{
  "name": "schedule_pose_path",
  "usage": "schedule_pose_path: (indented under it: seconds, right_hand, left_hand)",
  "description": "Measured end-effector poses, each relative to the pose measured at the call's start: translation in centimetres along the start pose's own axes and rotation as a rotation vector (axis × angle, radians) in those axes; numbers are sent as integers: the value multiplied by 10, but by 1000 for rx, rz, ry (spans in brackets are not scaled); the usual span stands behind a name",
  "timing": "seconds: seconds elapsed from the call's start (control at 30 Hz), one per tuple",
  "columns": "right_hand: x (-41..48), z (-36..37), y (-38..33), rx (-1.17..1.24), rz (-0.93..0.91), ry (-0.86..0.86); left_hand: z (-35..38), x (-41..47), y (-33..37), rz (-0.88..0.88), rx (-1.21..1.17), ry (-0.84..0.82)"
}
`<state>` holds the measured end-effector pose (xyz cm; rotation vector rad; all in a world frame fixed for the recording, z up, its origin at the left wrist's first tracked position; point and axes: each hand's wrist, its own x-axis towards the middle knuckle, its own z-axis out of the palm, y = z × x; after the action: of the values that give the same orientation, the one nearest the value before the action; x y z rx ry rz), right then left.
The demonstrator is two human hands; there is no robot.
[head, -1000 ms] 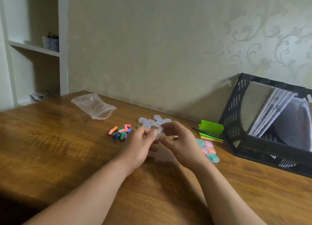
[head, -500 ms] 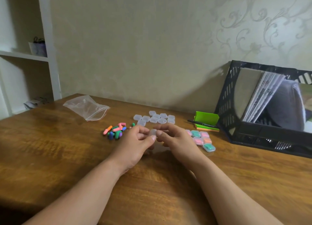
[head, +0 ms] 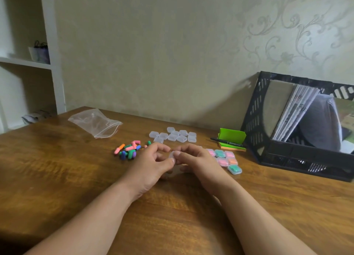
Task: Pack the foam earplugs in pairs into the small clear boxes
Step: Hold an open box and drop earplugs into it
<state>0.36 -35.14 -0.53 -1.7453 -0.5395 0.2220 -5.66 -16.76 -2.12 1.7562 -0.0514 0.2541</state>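
While the left hand (head: 151, 165) and right hand (head: 200, 163) both pinch one clear box (head: 171, 155), a hard squeeze may flick it away.

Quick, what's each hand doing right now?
Left hand: closed, pinching a small clear box.
Right hand: closed, pinching the same box.

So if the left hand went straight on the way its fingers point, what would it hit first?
Probably the right hand, whose fingertips face the left hand across the small clear box both pinch.
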Motion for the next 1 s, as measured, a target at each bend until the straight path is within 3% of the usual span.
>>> schedule_pose_path:
  seconds: [0.3,0.67,1.0]
  right_hand:
    - [2,-1,4,136,31,-55]
    - [1,-2,1,30,5,-29]
    - [2,0,2,110,23,23]
  left_hand:
    - [-1,-1,2,-1,-12,-29]
    - [-3,-1,4,-22,-14,-38]
    - [-4,-1,4,-34,-158,35]
